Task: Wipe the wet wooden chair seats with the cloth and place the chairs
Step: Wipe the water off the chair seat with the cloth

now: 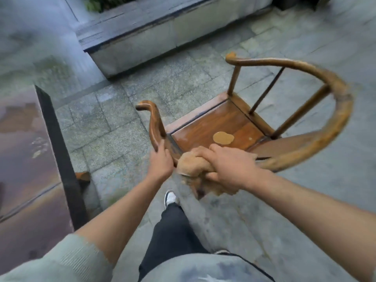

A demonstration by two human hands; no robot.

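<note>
The wooden chair (234, 123) is in the middle, on the stone floor (114, 127), tipped. The left hand (159, 161) grips its near left armrest. The right hand (227, 165) squeezes the tan cloth (193, 163) against the chair's curved back rail. A small puddle (222, 137) sits on the seat.

A pale grey-green knit sleeve (61, 259) is pushed up above the elbow at 8 o'clock, its cuff edge ragged. Bare forearms. Black trousers (173, 237) run through 6 o'clock to a black-and-white sneaker (170, 197). A faded grey hem (203, 267) sits lowest.
</note>
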